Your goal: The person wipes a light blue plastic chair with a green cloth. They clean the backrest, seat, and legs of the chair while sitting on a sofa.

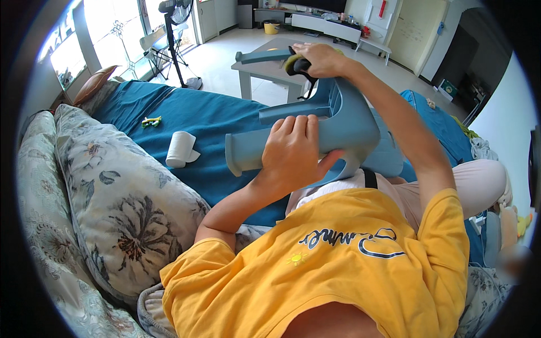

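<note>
A blue-grey plastic stool (351,122) lies on its side across my lap, its legs pointing left. My left hand (291,152) is wrapped around its near leg, thumb below and fingers over the top. Farther out, my right hand (323,59) grips a black-handled scrub brush (298,64) with a yellow-green head, at the far leg (264,56). My fingers partly cover the brush, so its exact contact with that leg is hard to tell. Left of the stool, a white paper roll (181,149) lies on the blue sofa cover.
A small green-and-white item (151,121) lies on the sofa cover (219,110). Floral cushions (127,203) line my left side. Beyond the sofa stand a low grey table (258,67) and a black fan (173,46). A TV cabinet (321,23) is at the back.
</note>
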Tool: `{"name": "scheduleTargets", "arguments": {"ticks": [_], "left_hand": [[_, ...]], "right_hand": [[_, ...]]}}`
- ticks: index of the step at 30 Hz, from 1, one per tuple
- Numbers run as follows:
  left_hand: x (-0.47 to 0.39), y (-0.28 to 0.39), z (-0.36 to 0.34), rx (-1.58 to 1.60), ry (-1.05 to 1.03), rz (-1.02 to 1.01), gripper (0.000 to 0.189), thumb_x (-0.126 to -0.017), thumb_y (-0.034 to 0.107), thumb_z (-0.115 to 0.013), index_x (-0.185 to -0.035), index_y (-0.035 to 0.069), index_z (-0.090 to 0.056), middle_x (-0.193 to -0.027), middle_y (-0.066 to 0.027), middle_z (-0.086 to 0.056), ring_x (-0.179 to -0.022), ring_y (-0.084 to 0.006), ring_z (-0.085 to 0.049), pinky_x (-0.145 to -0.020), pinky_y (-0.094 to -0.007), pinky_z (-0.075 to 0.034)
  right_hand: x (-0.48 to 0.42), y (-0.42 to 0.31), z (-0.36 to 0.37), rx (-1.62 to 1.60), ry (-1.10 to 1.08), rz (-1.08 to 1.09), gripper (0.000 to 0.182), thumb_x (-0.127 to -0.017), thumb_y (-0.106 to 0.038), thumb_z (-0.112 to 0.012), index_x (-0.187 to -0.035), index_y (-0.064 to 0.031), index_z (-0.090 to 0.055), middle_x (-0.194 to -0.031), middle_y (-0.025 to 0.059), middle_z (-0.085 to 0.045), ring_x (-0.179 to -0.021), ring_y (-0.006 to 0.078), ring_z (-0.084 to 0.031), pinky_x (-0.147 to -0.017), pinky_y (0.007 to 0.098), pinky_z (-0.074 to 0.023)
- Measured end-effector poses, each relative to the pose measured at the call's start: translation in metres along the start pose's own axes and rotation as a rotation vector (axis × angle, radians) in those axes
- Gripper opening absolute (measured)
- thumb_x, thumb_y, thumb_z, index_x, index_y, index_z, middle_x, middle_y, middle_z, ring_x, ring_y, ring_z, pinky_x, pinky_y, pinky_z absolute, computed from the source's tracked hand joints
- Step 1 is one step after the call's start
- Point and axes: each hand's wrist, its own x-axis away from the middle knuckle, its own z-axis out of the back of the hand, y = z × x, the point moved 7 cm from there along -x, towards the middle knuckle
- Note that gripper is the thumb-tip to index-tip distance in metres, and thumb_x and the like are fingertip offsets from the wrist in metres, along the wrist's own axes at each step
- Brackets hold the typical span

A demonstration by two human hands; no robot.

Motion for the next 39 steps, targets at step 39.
{"name": "scheduleTargets", "arguments": {"ticks": [39], "left_hand": [[0.016,-0.132,0.027,0.508,-0.652,0.187,0.045,-0.091,0.041,-0.051,-0.08,0.0,-0.065,-0.07,-0.0118,-0.059,-0.059,-0.022,-0.056,-0.055,-0.03,-0.043]], "right_hand": [[0.181,-0.09,0.082,-0.562,0.297,0.315,0.045,-0.064,-0.009,-0.075,-0.105,-0.0036,-0.059,-0.119,0.0126,-0.058,-0.115,0.0301,-0.051,-0.1,0.0385,-0.0376]]}}
